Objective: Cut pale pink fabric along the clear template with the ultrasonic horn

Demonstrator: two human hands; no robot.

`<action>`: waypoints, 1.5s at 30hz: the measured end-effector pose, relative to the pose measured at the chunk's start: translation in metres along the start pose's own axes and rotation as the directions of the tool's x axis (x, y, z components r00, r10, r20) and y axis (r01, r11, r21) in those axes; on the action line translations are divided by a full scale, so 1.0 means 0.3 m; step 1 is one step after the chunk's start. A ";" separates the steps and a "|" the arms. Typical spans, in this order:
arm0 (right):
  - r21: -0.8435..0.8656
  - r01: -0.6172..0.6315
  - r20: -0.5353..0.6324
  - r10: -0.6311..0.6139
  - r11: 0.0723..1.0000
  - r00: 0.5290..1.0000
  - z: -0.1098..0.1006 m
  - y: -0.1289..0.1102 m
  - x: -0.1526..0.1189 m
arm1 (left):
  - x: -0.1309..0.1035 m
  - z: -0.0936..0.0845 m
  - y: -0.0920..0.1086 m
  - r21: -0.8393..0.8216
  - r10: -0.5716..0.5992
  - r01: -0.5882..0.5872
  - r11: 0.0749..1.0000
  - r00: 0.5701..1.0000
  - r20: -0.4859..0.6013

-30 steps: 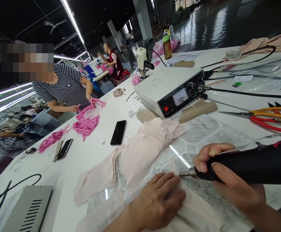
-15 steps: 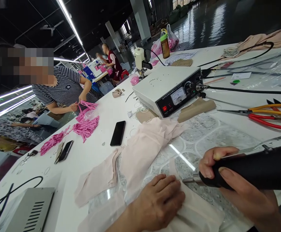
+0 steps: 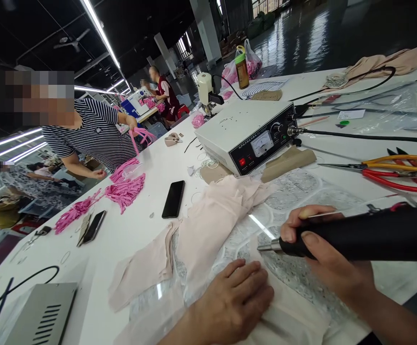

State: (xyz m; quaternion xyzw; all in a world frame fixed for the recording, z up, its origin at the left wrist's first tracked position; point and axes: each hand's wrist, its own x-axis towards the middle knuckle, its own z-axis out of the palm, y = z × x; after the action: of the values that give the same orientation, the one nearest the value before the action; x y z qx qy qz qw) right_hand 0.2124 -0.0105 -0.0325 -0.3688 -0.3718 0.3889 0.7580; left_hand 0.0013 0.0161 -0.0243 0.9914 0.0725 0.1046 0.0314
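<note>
My right hand [image 3: 323,239] is wrapped round a black handheld tool [image 3: 366,235], whose metal tip [image 3: 270,247] points left at the edge of a pale pink fabric strip. Just below and left of the tip, my left hand [image 3: 235,297] lies palm down on pale pink fabric [image 3: 294,306], its fingers side by side and slightly bent, pressing on the cloth. Under the cloth is a clear-covered sheet with a grey pattern [image 3: 294,187]. More pale pink pieces [image 3: 211,220] are heaped beyond my left hand.
A control box [image 3: 244,134] with a dial stands behind the fabric. Pliers [image 3: 398,172] lie at the right, a black phone [image 3: 173,199] at the middle left. A grey vented box [image 3: 48,311] is near left. Across the table, a person in stripes [image 3: 89,134] stands by pink strips [image 3: 125,187].
My right hand has moved the tool left and slightly up, its tip now at the narrow strip. My left hand has stayed put. The person across has drawn their hands apart, lifting pink strips.
</note>
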 end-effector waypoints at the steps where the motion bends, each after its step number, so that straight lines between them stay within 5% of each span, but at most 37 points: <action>1: -0.018 0.000 0.017 0.001 1.000 1.000 0.002 0.006 0.001 | 0.000 -0.001 0.000 0.007 0.004 -0.004 1.000 1.000 0.000; 13: -0.119 -0.012 0.039 0.017 0.993 0.999 0.010 0.030 -0.005 | -0.003 0.011 -0.002 0.020 0.044 -0.044 0.999 0.998 -0.033; 45: -0.026 -0.064 -0.063 0.062 0.998 0.996 0.020 0.009 -0.003 | 0.019 0.014 -0.008 0.012 0.079 -0.079 0.997 0.997 -0.022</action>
State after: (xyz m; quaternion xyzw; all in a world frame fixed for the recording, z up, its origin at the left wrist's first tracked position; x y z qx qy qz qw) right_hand 0.2060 -0.0086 -0.0324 -0.4029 -0.3415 0.3956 0.7514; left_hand 0.0072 0.0192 -0.0273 0.9924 0.0341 0.1164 0.0211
